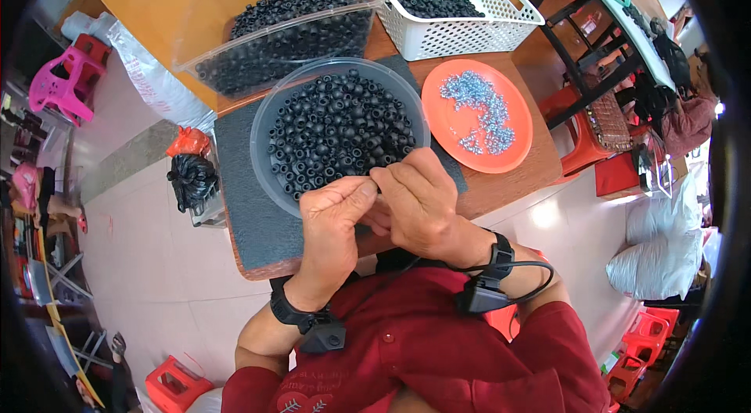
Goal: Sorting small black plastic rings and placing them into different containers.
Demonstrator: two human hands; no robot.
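My left hand (332,217) and my right hand (420,200) meet at the near rim of a round clear tub (261,166). Thumbs and fingers of both are pinched together, fingertips touching. A dark speck shows between them, but the fingers hide most of what they hold. Many small black hollow round parts (344,123) fill the tub just beyond my hands. Right of the tub, an orange plate (473,163) carries a curved spread of small shiny silvery-blue pieces (497,112).
Behind the tub stand a clear plastic bin (184,61) and a white perforated basket (461,41), both with more black parts. A dark mat (242,217) covers part of the wooden table (540,143). Black and orange bags (192,174) sit left of it; a red stool (583,143) stands right.
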